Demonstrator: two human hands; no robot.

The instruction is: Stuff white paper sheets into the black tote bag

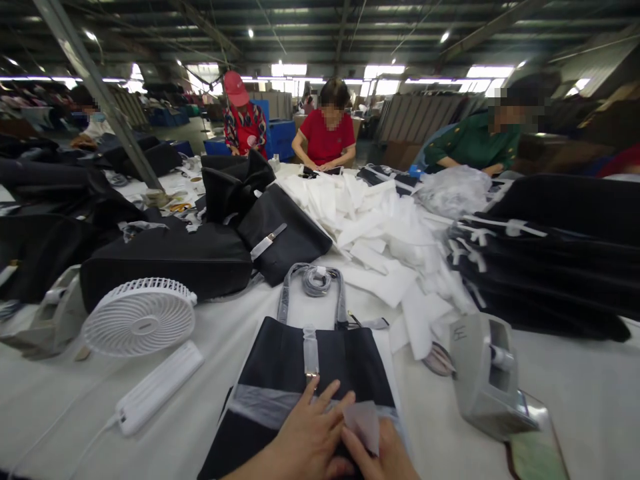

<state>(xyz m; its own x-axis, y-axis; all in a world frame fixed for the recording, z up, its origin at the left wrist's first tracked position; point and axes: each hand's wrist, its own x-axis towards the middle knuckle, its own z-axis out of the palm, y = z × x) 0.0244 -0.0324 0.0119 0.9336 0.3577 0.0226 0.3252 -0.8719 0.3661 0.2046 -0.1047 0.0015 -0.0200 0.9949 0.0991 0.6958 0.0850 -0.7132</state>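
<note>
A black handbag [280, 347] lies flat in front of me, its wrapped handles [285, 297] pointing away. A strap with a buckle [311, 353] runs down its middle under a pale cover, and clear film [263, 403] crosses its front. My left hand [310, 430] rests on the bag with fingers spread, the fingertips just below the buckle. Close beside it, my right hand [380, 453] pinches a small translucent white sheet [364, 423] above the bag's lower right part. Its lower fingers are partly out of frame.
A white fan [143, 320] and a white power strip [160, 387] lie at left. At right stand a grey tape dispenser [485, 373] and a phone-like slab [537, 443]. White sheets [380, 233] heap beyond the bag, with black bags [170, 260] around. Several people work across the table.
</note>
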